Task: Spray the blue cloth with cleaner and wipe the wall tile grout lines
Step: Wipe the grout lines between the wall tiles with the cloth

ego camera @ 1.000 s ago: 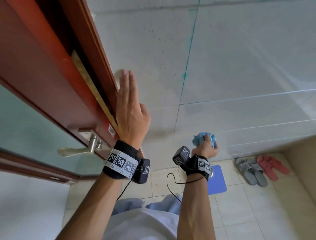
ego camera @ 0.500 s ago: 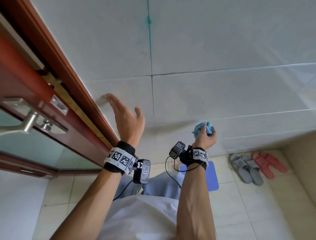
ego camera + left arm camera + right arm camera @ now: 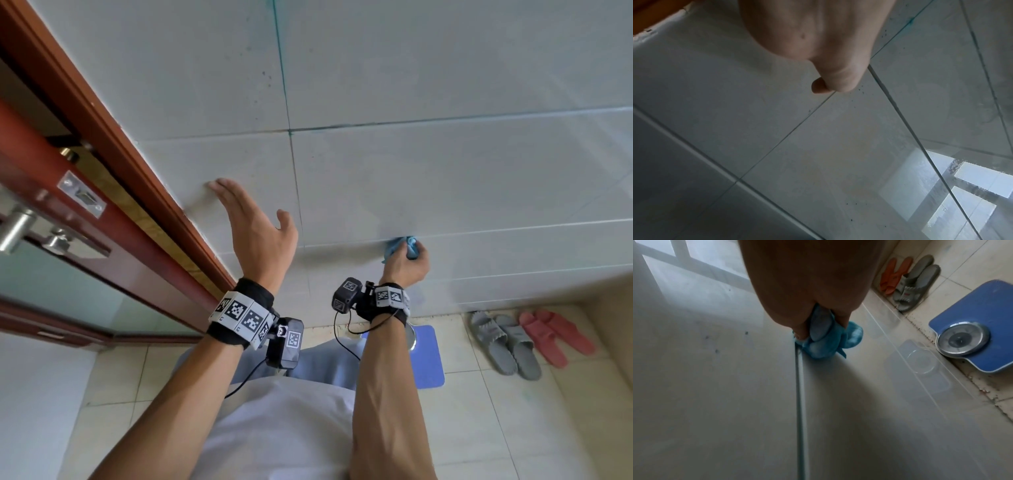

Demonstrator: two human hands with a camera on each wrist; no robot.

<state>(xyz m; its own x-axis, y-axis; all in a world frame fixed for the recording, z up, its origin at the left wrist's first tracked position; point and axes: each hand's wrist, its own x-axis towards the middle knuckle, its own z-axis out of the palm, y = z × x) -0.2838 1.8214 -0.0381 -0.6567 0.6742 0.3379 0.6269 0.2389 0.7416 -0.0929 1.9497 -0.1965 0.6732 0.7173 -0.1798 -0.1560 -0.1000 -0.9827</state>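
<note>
Right hand (image 3: 407,262) is low on the tiled wall (image 3: 445,178), fingers curled round the bunched blue cloth (image 3: 399,246) and pressing it onto a horizontal grout line (image 3: 513,229); the right wrist view confirms it, the cloth (image 3: 826,340) wadded under the fingers (image 3: 843,319) and sitting right on the pale grout line (image 3: 800,402) that runs away from it; left hand (image 3: 255,233) is up and well apart from the right, fingers straight and together, holding nothing, fingertips touching the tile just beside the reddish-brown door frame (image 3: 113,137); from the left wrist view, only the heel of the palm and the thumb (image 3: 830,78) show against the tiles, so the fingertips are out of sight there; a vertical grout line (image 3: 282,61) above carries a teal stain, and dark specks dot the tile beside it; down on the floor (image 3: 513,428), a blue bathroom scale (image 3: 972,324) sits against the base of the wall; farther along, a pair of grey slippers (image 3: 503,339) and a pair of pink slippers (image 3: 555,335) lie side by side; at far left, the door (image 3: 85,222) stands open with its metal handle (image 3: 17,229) in view.
</note>
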